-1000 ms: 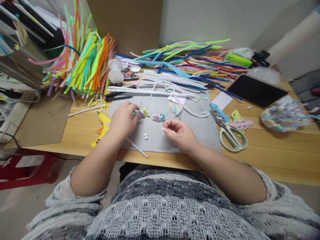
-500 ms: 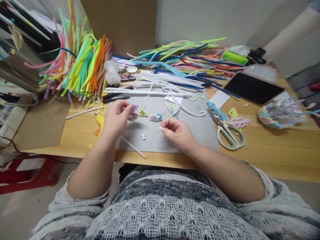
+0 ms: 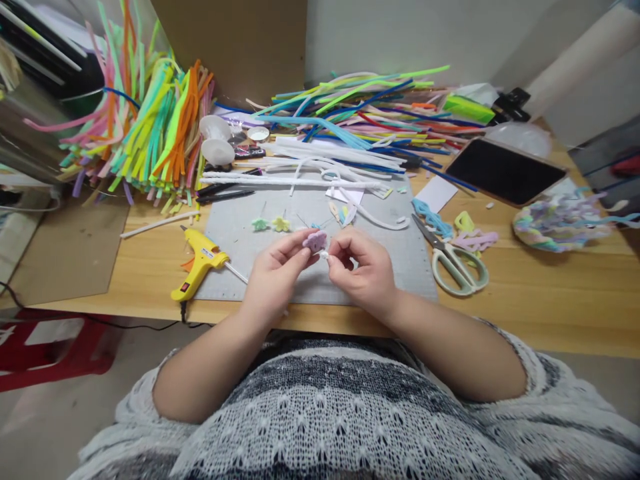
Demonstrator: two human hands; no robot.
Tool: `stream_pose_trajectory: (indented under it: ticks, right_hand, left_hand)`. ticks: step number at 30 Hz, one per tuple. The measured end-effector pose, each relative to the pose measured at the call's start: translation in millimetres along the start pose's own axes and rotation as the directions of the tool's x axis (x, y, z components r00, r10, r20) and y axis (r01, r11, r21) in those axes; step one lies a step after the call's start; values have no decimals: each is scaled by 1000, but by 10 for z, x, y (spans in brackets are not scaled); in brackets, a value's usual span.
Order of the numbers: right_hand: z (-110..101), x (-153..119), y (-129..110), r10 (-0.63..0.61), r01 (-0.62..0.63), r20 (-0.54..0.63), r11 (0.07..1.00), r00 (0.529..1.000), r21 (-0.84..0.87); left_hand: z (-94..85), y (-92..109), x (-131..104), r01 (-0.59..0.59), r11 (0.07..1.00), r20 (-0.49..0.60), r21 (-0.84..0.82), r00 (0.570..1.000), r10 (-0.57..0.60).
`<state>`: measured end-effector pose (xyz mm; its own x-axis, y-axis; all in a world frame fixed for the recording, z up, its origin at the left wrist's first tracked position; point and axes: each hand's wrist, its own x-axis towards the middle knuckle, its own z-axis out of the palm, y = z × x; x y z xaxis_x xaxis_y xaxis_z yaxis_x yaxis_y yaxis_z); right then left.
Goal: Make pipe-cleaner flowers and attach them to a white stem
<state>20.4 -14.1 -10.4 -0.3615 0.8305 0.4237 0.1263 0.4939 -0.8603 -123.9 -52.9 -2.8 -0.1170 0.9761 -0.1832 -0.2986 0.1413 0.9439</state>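
Observation:
Above the grey cutting mat [image 3: 225,220], my left hand [image 3: 275,270] pinches a small purple pipe-cleaner flower [image 3: 315,241]. My right hand [image 3: 363,270] is closed on a tiny white piece [image 3: 323,255], held right beside the flower; whether the two touch I cannot tell. Behind my hands a green flower [image 3: 260,224] and a yellow flower [image 3: 281,223] lie on the mat with thin wire stems. A blue flower [image 3: 315,225] is mostly covered by my fingers. Left of my left hand lies a yellow glue gun [image 3: 200,263] with a glue stick [image 3: 236,272] in its back.
Green-handled scissors [image 3: 457,267] lie on the right beside blue, yellow and pink strips. A phone [image 3: 505,171] rests behind them. White pipe cleaners [image 3: 295,181] cross the mat's back edge. Bundled coloured pipe cleaners [image 3: 160,127] stand at the left; more are heaped behind.
My left hand has lifted the purple flower from the row and brought it to the right, beside the white piece in my right hand. The glue gun is now uncovered.

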Motion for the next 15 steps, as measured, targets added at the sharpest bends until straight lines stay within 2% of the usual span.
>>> stream_pose_trajectory:
  ticks: [3, 8, 15]
  right_hand:
    - [-26, -6, -11, -99, 92, -56, 988, 993, -126]
    - [-62, -6, 15, -230, 170, -151, 928, 962, -331]
    - [-74, 17, 79, -319, 220, -142, 855, 937, -470]
  left_hand:
    - [59, 30, -130, 12, 999, 90, -46, 996, -8]
    - [92, 98, -255, 1, 1000, 224, -14, 975, 2]
    - [81, 56, -298, -1, 999, 353, -53, 936, 20]
